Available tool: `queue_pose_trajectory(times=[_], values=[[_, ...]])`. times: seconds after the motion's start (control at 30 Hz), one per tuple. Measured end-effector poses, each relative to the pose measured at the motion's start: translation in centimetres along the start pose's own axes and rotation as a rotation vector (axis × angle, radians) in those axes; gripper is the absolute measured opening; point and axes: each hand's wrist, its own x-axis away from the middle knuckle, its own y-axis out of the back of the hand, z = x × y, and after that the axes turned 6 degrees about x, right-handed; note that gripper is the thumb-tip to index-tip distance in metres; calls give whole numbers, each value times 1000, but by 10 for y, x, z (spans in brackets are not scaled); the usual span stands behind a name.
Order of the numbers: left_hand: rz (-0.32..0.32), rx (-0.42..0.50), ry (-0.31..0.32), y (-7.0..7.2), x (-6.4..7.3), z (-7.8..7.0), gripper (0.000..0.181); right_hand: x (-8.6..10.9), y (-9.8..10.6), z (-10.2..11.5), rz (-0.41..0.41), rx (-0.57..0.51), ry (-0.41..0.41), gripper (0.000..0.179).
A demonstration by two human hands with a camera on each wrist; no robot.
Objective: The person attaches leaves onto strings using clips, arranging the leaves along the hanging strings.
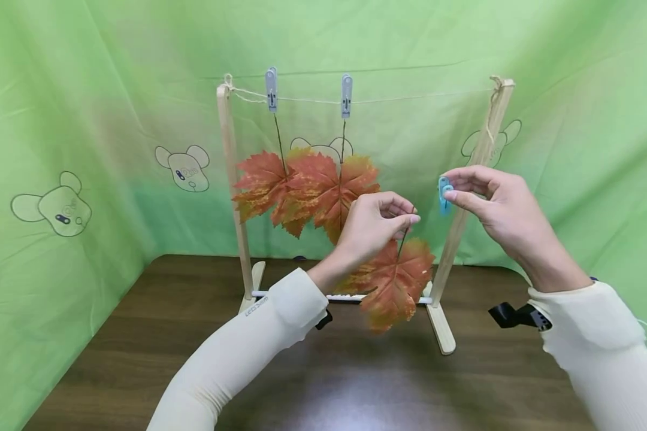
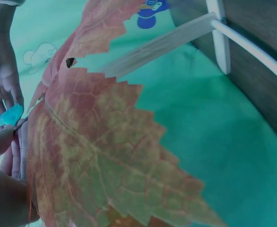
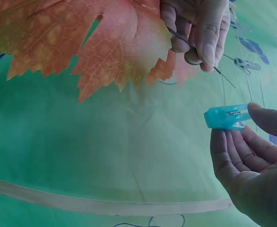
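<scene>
My left hand (image 1: 374,221) pinches the thin dark stem of an orange-red maple leaf (image 1: 398,281), which hangs below the fingers. To its right, my right hand (image 1: 509,212) holds a light-blue clothespin (image 1: 444,196) between thumb and fingers. In the right wrist view the clothespin (image 3: 227,117) is just below the stem's free end, apart from it. The leaf (image 2: 96,146) fills much of the left wrist view. Behind, two more maple leaves (image 1: 261,185) (image 1: 331,188) hang by their stems from grey clothespins (image 1: 271,90) (image 1: 346,96) on a string (image 1: 410,97).
The string is tied between two wooden posts (image 1: 232,179) (image 1: 474,173) with flat feet (image 1: 441,329) on a dark wooden table (image 1: 167,335). A white rod (image 1: 350,297) joins the posts low down. Green cloth (image 1: 113,60) with mouse-like drawings surrounds the table's back and sides.
</scene>
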Motion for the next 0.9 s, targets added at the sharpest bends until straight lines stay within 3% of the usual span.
queue_pose_trajectory(times=[0.23, 0.47, 0.7, 0.9], values=[[-26, 32, -19, -3, -9, -8, 6, -11, 9, 6, -28, -59, 20, 23], [-58, 88, -16, -5, -23, -17, 8, -23, 14, 10, -52, -285, 71, 23], [-61, 105, 28, -8, -32, -23, 10, -30, 15, 13, -67, -395, 58, 22], [-73, 120, 31, -10, -38, -31, 9, -38, 11, 18, -90, -511, 108, 21]])
